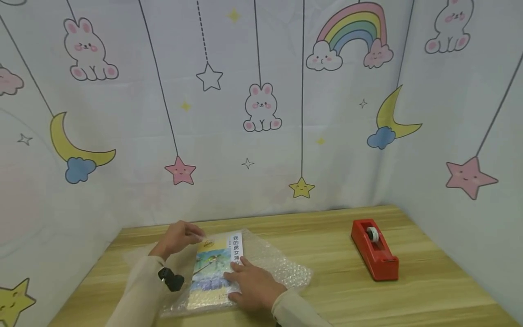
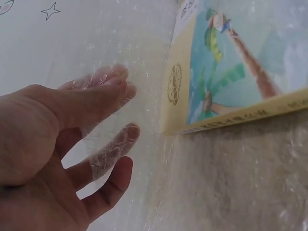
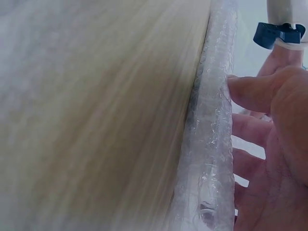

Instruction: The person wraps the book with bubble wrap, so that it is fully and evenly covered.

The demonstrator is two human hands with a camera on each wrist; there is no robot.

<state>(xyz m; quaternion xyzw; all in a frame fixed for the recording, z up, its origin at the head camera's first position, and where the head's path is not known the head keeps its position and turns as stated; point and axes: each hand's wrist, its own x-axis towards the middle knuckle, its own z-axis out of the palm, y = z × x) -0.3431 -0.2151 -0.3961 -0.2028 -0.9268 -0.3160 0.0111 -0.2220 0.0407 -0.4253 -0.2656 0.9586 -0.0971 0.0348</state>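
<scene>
The left hand (image 1: pixel 177 238) applies a pinch grip: thumb and forefinger are together, clamped on the bubble wrap (image 1: pixel 290 270), with the other fingers loosely bent behind the clear film. The right hand (image 1: pixel 255 284) applies no clamp: its fingers are apart, laid on the 4 o'clock side of the book (image 1: pixel 210 270). In the right wrist view, the thumb and fingertips of this hand meet the wrapped edge.

The book lies cover up between the two hands, with the left hand at its 10 o'clock corner. The cover carries a palm-tree illustration, and a white strip of Chinese characters runs along its 3 o'clock side. Bubble wrap extends past the book toward 9 o'clock and, in a wider flap, toward 3 o'clock. A black device (image 1: pixel 171 279) is fitted at the left wrist, over a cream sleeve (image 1: pixel 136 295).

A red tape dispenser (image 1: pixel 376 259) stands at 3 o'clock from the book, well apart from both hands. Its long axis runs from 11 to 5 o'clock; a tape roll (image 1: pixel 372 234) sits toward the 11 o'clock end. The wood-grain worktop (image 1: pixel 327 250) supports all items. At 12 o'clock, beyond the worktop, hangs a white backdrop (image 1: pixel 229 195) printed with rabbits, stars, moons and a rainbow.
</scene>
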